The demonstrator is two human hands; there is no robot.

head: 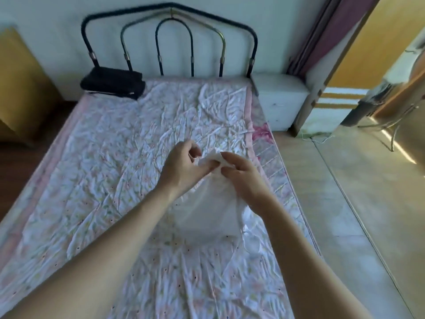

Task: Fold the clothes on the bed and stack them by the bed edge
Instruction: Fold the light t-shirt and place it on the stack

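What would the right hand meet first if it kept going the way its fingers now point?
The right hand points up-left; its fingers already pinch the white garment. Just beyond is the left hand, probably first, though depth is unclear.

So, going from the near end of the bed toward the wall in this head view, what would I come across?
White garment lying on the bed sheet → both hands, left hand and right hand, gripping its upper end → bare crumpled sheet → folded black clothes at the far left corner → metal headboard.

Both hands, left and right, reach forward together, fingers pinching.
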